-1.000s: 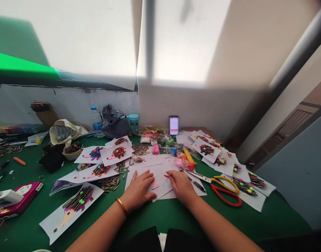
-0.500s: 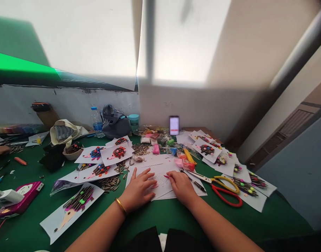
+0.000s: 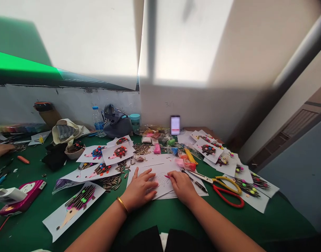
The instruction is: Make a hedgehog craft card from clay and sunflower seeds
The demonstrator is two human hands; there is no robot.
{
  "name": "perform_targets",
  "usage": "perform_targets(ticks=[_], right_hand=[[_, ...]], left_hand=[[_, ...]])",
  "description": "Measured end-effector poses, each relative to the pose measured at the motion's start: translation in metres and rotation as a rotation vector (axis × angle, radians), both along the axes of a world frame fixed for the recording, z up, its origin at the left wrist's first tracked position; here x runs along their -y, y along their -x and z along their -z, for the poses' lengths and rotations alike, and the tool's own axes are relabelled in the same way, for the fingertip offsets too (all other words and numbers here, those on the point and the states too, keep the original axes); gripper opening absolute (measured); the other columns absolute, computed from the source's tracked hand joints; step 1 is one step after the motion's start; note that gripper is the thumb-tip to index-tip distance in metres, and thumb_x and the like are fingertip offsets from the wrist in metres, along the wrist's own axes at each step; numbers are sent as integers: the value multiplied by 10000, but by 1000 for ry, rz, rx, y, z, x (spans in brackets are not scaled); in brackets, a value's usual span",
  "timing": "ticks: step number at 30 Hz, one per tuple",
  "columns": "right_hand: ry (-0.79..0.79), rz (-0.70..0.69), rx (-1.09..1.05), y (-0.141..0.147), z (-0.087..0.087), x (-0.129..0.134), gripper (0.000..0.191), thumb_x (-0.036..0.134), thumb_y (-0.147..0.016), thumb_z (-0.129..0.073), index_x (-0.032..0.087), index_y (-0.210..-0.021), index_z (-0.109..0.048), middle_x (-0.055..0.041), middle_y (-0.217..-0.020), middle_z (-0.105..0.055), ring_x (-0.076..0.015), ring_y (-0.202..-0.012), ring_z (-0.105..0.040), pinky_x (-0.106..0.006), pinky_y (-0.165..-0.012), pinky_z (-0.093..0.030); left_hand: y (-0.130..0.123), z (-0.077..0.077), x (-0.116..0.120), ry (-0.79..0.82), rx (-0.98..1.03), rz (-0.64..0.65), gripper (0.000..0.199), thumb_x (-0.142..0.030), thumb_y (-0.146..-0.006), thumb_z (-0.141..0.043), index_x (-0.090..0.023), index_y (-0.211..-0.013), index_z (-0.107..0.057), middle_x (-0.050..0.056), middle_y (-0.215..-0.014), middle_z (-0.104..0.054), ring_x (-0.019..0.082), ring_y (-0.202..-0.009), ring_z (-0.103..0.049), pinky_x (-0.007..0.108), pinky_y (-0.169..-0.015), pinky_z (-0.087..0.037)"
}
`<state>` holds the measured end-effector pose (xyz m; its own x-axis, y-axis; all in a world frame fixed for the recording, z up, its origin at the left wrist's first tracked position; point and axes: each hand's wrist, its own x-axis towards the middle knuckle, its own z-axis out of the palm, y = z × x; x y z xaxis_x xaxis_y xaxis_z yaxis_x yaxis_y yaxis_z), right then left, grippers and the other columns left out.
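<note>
A white sheet of paper [image 3: 143, 170] with a faint drawing [image 3: 160, 180] of small dotted marks lies in front of me. My left hand [image 3: 141, 188] rests on the left part of the sheet, fingers spread, holding nothing. At the drawing's right edge, my right hand [image 3: 182, 187] pinches a small piece of pink clay [image 3: 167, 176] between thumb and fingertips. A black pen [image 3: 199, 186] lies just right of that hand. Further right are scissors [image 3: 215, 182] with yellow and red handles. Loose sunflower seeds [image 3: 111, 182] lie left of the paper.
Hedgehog pictures [image 3: 83, 199] covered with seeds and coloured balls lie on both sides. Clay packets [image 3: 186, 163] sit behind the sheet, and a phone [image 3: 175, 125] leans on the wall. A pink tape dispenser [image 3: 24, 197] stands left. Another person's hand [image 3: 2, 150] shows at far left.
My hands stay nearly in place, with the pink clay still pinched in the right. The whole view has shifted slightly right. The other person's hand reaches a little further in at far left.
</note>
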<state>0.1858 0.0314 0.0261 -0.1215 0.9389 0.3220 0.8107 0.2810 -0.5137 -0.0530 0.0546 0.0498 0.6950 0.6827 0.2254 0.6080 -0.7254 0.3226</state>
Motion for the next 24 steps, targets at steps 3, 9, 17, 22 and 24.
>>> perform_targets(ticks=[3, 9, 17, 22, 24], right_hand=[[-7, -2, 8, 0, 1, -1, 200, 228, -966, -410, 220, -1000, -607, -39, -1037, -695, -192, -988, -608, -317, -883, -374], [-17, 0, 13, 0, 2, -2, 199, 226, -963, -418, 218, -999, -613, -40, -1033, -696, -193, -983, -611, -322, -879, -381], [-11, -9, -1, 0, -1, 0, 187, 220, -962, -422, 226, -987, -608, -29, -1043, -693, -191, -977, -610, -318, -872, -378], [-10, -8, -2, 0, 0, 0, 193, 223, -966, -414, 221, -967, -607, -30, -1035, -694, -187, -972, -610, -318, -875, -380], [-13, -4, 1, 0, 0, 0, 198, 228, -968, -409, 219, -966, -607, -35, -1031, -695, -186, -970, -611, -318, -875, -382]], left_hand=[[0, 1, 0, 3, 6, 3, 282, -304, -821, -632, -339, -1095, -691, 49, -1329, -587, 320, -1360, -399, 675, -1122, 15], [0, 1, -1, 25, 19, 11, 316, -309, -802, -645, -314, -1118, -662, 62, -1334, -583, 317, -1354, -408, 663, -1134, -5], [-2, -1, 1, 31, -20, 19, 324, -357, -818, -644, -326, -1140, -650, 58, -1374, -551, 321, -1358, -402, 670, -1130, -11], [-1, 0, 2, 18, -26, 14, 289, -354, -849, -610, -329, -1133, -661, 64, -1385, -542, 317, -1362, -397, 678, -1124, -22], [-1, 1, 1, 11, -13, 19, 293, -350, -838, -625, -322, -1127, -662, 67, -1392, -537, 317, -1355, -409, 665, -1132, -30]])
